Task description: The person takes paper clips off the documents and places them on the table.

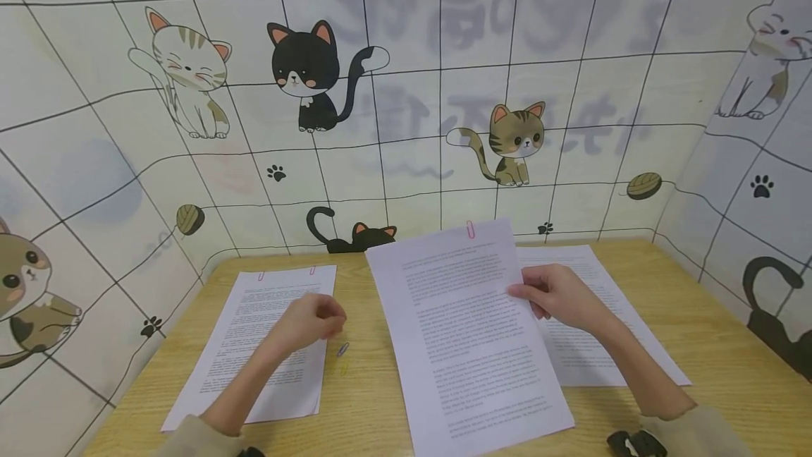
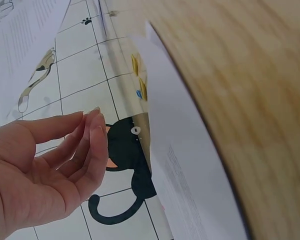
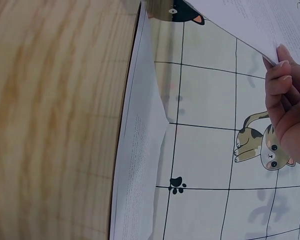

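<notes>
Between thumb and fingers my right hand (image 1: 561, 295) pinches the right edge of printed sheets (image 1: 469, 344), raised and tilted above the table. A pink paper clip (image 1: 470, 230) sits on their top edge. My left hand (image 1: 307, 323) hovers by the right side of another printed stack (image 1: 260, 351), which has two pink clips at its top. In the left wrist view, that hand's fingers (image 2: 97, 145) are loosely curled towards the thumb, and nothing shows between them. Just below it on the table lie a bluish-grey paper clip (image 1: 342, 350) and a yellow paper clip (image 1: 345, 368).
A third printed stack (image 1: 590, 344) lies at the right, partly behind the raised sheets and right hand. The wooden table (image 1: 710, 309) meets a wall (image 1: 419, 161) with a cat-patterned covering at its back.
</notes>
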Available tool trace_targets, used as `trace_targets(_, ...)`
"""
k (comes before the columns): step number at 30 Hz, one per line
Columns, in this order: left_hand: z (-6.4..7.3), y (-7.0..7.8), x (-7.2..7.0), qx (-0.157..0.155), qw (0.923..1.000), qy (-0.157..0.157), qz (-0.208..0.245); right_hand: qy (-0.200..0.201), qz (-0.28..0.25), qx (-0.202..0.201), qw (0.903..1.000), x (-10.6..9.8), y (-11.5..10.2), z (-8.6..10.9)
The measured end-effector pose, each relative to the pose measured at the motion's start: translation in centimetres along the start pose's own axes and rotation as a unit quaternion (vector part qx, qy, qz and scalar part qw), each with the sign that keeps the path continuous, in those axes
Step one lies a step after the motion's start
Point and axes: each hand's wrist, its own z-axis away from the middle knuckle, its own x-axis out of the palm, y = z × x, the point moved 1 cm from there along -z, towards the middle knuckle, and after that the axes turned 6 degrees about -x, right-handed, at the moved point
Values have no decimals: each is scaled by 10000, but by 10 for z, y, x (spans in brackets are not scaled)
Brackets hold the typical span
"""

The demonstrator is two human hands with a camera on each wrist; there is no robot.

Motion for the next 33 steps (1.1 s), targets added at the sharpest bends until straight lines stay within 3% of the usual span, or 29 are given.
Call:
trace_targets(7, 4, 13, 2, 96, 9988, 222, 429, 40, -74, 30, 10000, -1, -2, 1)
trace_targets(14, 4, 27, 4, 282, 9935, 720, 833, 60, -147, 7, 9999, -1, -5, 1)
trace_targets(24, 4, 47, 7, 447, 9753, 1379, 1667, 67, -27, -32, 10000, 2, 2, 0)
trace_targets(33, 7, 61, 6, 632, 9584, 1696, 2208, 104, -16, -25, 9999, 4, 2, 0)
